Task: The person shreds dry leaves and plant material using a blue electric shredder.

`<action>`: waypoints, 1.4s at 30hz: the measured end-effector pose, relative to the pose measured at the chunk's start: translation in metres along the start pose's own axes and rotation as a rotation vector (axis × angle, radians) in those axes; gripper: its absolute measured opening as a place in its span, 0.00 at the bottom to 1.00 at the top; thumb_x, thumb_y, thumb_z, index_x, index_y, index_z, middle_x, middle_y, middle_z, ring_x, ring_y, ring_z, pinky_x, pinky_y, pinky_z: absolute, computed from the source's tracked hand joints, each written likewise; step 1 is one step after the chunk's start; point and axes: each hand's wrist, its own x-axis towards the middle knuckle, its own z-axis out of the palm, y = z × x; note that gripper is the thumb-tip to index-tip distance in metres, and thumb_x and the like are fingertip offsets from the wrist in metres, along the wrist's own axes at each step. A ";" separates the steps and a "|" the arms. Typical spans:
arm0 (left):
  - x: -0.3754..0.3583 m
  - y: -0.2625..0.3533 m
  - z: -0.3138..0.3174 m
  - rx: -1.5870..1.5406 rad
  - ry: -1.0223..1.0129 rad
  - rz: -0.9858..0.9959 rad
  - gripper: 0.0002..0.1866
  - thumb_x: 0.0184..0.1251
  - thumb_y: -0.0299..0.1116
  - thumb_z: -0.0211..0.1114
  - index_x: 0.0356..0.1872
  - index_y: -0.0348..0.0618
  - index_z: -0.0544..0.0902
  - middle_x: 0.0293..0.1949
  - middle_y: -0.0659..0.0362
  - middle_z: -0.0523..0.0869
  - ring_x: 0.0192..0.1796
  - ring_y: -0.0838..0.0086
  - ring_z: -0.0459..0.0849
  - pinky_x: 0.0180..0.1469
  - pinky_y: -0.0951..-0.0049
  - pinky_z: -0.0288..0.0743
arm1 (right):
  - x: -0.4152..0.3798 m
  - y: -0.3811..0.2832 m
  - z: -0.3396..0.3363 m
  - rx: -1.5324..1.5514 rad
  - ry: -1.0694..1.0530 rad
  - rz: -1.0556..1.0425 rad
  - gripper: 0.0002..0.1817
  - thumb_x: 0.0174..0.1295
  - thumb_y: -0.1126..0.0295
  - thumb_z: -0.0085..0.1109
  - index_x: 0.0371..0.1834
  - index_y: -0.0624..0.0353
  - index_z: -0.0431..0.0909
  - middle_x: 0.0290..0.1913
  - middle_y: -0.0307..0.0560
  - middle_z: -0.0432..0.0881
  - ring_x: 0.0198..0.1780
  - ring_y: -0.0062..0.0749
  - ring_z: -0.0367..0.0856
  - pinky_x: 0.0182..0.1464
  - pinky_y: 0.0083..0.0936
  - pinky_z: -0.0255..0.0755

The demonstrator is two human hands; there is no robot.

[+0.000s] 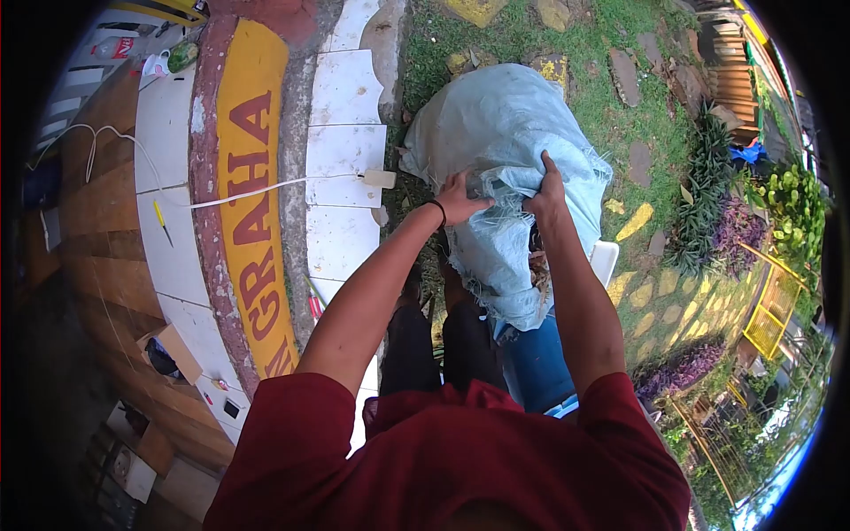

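A large, bulging woven sack (505, 115) in pale blue fills the space in front of me, its mouth frayed with loose threads. My left hand (459, 200) grips the torn edge near the middle of the sack. On the other side of the opening, my right hand (548, 190) has its fingers closed on the sack cloth. Brown dry leaves (537, 270) show through the gap below my right hand. Under the sack's near end stands a blue bin (536, 363), partly covered by the cloth and my right arm.
Grass with stepping stones (639, 164) lies to the right. At left run white tiles (345, 168) and a yellow painted strip with red letters (252, 195). A white cable (274, 186) crosses them to a small block (379, 179). A screwdriver (164, 223) lies farther left.
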 end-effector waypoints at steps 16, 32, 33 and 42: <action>0.107 0.165 0.022 -0.594 0.525 0.588 0.07 0.54 0.28 0.60 0.23 0.34 0.81 0.23 0.46 0.82 0.30 0.58 0.84 0.36 0.60 0.75 | -0.045 -0.198 0.113 0.055 -0.201 -0.320 0.10 0.68 0.68 0.45 0.37 0.59 0.76 0.38 0.52 0.85 0.40 0.48 0.85 0.53 0.49 0.79; 0.009 0.194 -0.086 -1.404 0.307 0.153 0.19 0.69 0.38 0.47 0.48 0.43 0.85 0.48 0.54 0.87 0.50 0.61 0.85 0.59 0.57 0.77 | -0.149 -0.104 -0.061 -0.612 -0.054 -0.504 0.46 0.67 0.33 0.49 0.72 0.64 0.65 0.68 0.55 0.69 0.63 0.41 0.72 0.63 0.37 0.67; 0.008 0.190 -0.092 -1.396 0.303 0.149 0.19 0.69 0.38 0.47 0.48 0.43 0.85 0.48 0.54 0.87 0.50 0.61 0.85 0.59 0.57 0.77 | -0.149 -0.092 -0.090 -0.705 0.079 -0.585 0.45 0.67 0.34 0.51 0.72 0.63 0.64 0.69 0.55 0.69 0.65 0.42 0.71 0.65 0.38 0.66; 0.010 0.179 -0.117 -1.582 0.330 0.133 0.21 0.73 0.42 0.49 0.53 0.41 0.84 0.55 0.53 0.85 0.59 0.57 0.82 0.67 0.54 0.70 | -0.045 0.028 -0.327 -0.703 0.755 0.079 0.70 0.44 0.18 0.57 0.79 0.63 0.50 0.80 0.64 0.46 0.80 0.57 0.47 0.78 0.52 0.44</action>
